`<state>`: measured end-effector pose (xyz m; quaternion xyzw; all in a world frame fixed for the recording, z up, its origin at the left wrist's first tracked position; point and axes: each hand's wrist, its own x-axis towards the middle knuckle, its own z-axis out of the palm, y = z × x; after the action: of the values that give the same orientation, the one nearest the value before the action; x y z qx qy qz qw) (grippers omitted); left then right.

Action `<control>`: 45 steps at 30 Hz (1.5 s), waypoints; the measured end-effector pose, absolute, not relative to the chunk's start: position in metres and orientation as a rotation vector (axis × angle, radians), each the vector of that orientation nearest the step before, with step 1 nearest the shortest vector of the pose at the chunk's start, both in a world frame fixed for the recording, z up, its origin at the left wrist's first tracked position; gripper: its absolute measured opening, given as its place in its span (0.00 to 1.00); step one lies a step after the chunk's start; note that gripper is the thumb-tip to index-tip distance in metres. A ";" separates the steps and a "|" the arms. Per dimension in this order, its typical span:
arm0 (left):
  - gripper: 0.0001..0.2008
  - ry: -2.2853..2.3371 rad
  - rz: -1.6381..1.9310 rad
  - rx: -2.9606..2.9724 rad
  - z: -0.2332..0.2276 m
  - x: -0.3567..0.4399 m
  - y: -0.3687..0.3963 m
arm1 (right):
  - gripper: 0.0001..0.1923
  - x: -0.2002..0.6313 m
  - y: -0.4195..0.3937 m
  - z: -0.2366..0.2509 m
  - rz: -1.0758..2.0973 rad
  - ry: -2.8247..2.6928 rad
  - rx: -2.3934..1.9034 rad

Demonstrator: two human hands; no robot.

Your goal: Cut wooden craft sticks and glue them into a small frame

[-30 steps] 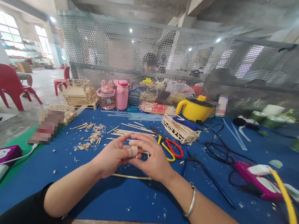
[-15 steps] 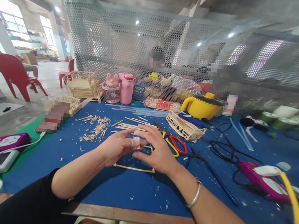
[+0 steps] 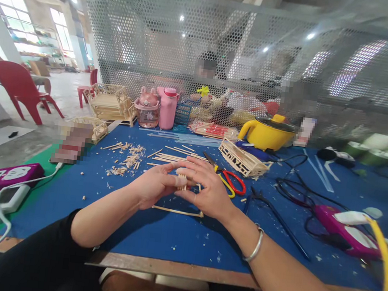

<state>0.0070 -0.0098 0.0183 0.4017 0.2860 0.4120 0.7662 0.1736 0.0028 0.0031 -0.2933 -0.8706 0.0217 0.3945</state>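
My left hand (image 3: 156, 185) pinches a small bundle of short wooden sticks (image 3: 182, 183), its thumb lying across them. My right hand (image 3: 212, 187) curves round the same bundle from the other side, fingertips at its top and thumb at its lower end. The fingers partly hide the bundle. Under the hands a rectangular frame of thin wooden sticks (image 3: 177, 212) lies on the blue mat, its far part covered. Just beyond the hands are long loose wooden sticks (image 3: 169, 158).
Scissors with red and yellow handles (image 3: 235, 182) and dark pliers (image 3: 281, 223) lie to the right. Wood scraps (image 3: 133, 157) are at left. Behind stand a stick-built tray (image 3: 243, 159), a yellow pot (image 3: 267, 134) and a pink bottle (image 3: 167, 109). A person sits beyond the mesh screen.
The right hand's fingers and thumb have closed in on the bundle, which now points more upright. The whole view has shifted slightly.
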 end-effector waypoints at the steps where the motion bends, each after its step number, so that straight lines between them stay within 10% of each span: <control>1: 0.26 0.619 0.893 0.873 0.018 0.007 -0.010 | 0.18 0.173 0.003 0.003 0.055 -2.206 -0.740; 21: 0.38 0.652 0.949 1.005 0.017 0.006 -0.008 | 0.20 0.177 0.001 0.005 0.210 -2.211 -0.811; 26: 0.38 0.751 1.080 0.832 0.020 0.005 -0.005 | 0.44 0.181 0.001 0.007 0.399 -2.114 -0.887; 33: 0.35 0.790 1.157 0.724 0.023 0.006 -0.002 | 0.12 0.187 0.004 0.014 0.434 -1.982 -1.006; 45: 0.42 0.754 1.329 1.036 0.017 0.008 -0.004 | 0.25 0.203 0.011 0.024 0.159 -1.956 -1.427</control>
<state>0.0079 -0.0041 0.0173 0.4476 0.3259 0.5739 0.6034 0.2028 0.0110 0.0245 -0.5509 -0.7552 0.0615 0.3499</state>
